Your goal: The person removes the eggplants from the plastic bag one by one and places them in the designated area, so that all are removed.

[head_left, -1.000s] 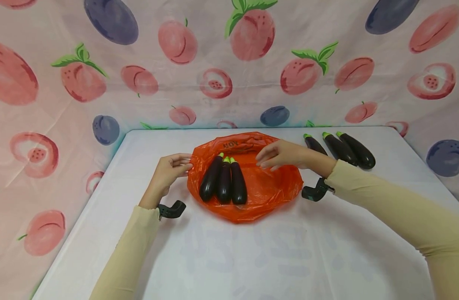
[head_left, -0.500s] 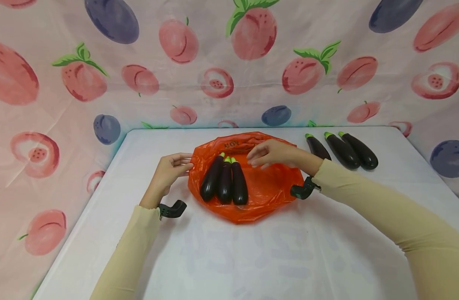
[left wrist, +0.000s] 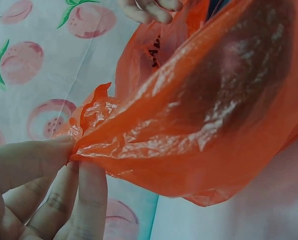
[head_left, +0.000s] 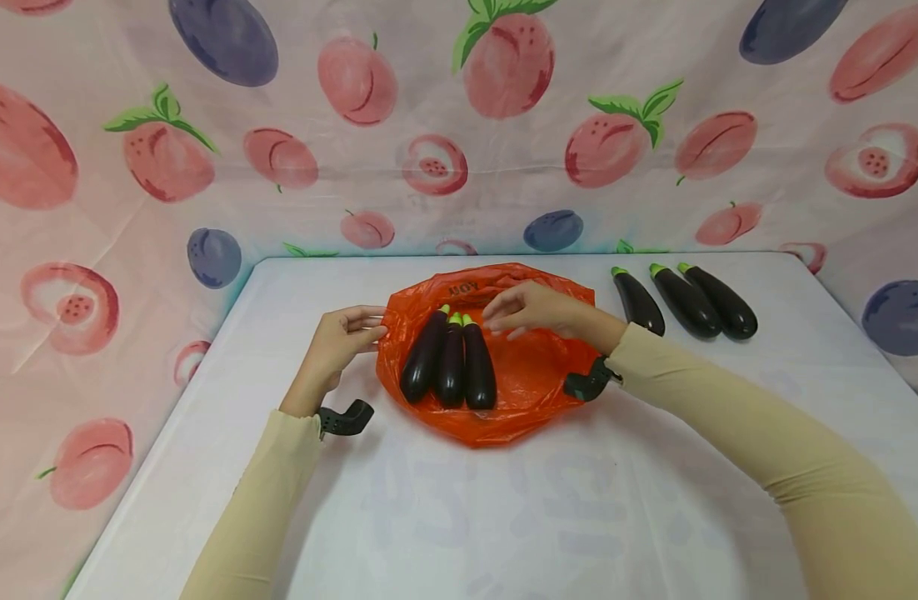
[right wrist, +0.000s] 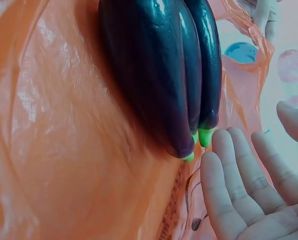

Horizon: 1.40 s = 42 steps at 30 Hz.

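An orange plastic bag [head_left: 530,379] lies spread open in the middle of the table, dark lettering on its far side. Three eggplants [head_left: 449,362] lie side by side on its left half, green stems pointing away. My left hand [head_left: 341,346] pinches the bag's left edge between thumb and fingers; the left wrist view shows the gathered plastic [left wrist: 96,145] there. Over the bag is my right hand [head_left: 530,310], fingers extended and holding nothing. In the right wrist view its fingertips [right wrist: 221,137] are close beside the green stem ends [right wrist: 205,136].
Three more eggplants [head_left: 687,302] lie at the back right of the white table [head_left: 504,517]. A fruit-print cloth [head_left: 279,200] hangs behind and to the left. Black wrist cameras [head_left: 590,381] project from both wrists.
My right hand has moved left over the bag, toward the stem ends of the three eggplants. The left hand keeps its hold on the bag's edge.
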### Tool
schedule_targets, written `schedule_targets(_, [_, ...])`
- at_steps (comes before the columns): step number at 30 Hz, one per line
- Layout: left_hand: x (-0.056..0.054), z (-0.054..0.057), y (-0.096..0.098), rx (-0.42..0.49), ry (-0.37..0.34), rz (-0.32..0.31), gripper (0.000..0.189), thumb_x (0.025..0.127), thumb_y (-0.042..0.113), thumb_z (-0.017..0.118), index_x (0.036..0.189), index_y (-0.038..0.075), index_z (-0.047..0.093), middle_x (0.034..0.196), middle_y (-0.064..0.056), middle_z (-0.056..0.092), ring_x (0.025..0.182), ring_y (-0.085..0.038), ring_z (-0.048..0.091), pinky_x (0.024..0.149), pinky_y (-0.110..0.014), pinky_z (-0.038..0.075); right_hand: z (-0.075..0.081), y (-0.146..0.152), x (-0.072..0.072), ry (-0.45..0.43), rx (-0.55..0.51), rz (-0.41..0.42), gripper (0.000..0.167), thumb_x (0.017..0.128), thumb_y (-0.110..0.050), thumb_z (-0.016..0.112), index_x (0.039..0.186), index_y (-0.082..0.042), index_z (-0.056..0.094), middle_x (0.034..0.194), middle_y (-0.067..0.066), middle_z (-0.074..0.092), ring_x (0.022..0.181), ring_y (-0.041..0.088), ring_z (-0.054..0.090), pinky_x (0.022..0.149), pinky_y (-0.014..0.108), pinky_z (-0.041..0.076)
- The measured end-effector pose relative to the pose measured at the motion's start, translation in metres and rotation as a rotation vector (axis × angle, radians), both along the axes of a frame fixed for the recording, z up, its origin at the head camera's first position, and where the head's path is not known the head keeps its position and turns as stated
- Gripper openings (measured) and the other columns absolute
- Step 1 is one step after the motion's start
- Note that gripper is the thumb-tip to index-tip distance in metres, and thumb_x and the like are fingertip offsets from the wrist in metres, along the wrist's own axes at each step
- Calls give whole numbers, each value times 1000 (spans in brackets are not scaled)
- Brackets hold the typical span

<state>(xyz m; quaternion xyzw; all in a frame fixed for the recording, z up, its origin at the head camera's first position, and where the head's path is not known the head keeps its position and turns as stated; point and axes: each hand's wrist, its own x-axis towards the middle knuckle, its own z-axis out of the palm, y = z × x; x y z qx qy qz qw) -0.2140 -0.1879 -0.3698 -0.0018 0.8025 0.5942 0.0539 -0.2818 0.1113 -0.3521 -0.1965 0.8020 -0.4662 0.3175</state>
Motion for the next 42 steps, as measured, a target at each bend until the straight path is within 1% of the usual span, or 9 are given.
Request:
schedule_targets(7, [0,-1,-1,-9,-9,0,34,91,8,59,123,-1,58,116,-23,62,81,-4,64,74,-23,58,-8,-3,0,-5,-10,-4,35,90,-10,61,122,3,58,123,21,60,109,34,61,94,45,51])
schedule_targets(11, [-1,-2,-2,-6,-10,-1,34,91,8,59,123,-1,58,116,-24,62,82,-4,65,75,-23,58,-14,-3,0,-7,-6,-6,35,90,-13,62,122,2,58,122,19,61,105,26,63,94,45,52])
schedule_targets(14, [-1,-2,-2,-1,-9,-2,34,90,8,59,123,-2,58,116,-24,62,81,-4,65,75,-23,58,-17,-2,0,-8,-5,-9,35,90,-14,62,122,2,58,122,19,62,104,24,64,93,44,52])
schedule_targets(20, [0,-2,-1,2,-14,-1,34,90,7,60,124,-2,58,116,-24,62,81,-4,65,74,-23,58,-23,1,2,-27,-3,-34,35,91,-13,61,123,2,57,121,22,61,104,28,63,91,41,54])
schedule_targets(27, [0,-2,-1,-9,-11,0,34,91,8,60,124,-1,58,116,-23,62,82,-4,64,75,-23,58,-30,2,1,-60,-51,-64,38,92,-11,58,126,6,53,125,25,58,109,32,61,91,43,53])
schedule_targets(36, [1,-2,-1,-16,-10,2,34,91,9,60,123,-1,58,117,-24,62,82,-5,65,75,-23,57,-37,-2,1,-69,-68,-117,38,92,-9,58,126,6,51,123,23,60,100,22,65,89,41,54])
schedule_targets(42, [2,-3,-1,-24,-14,0,34,91,10,60,124,0,58,118,-24,62,83,-5,65,78,-26,58,-42,-4,-1,-70,-78,-142,39,91,-9,59,126,6,51,121,23,61,97,21,65,88,41,55])
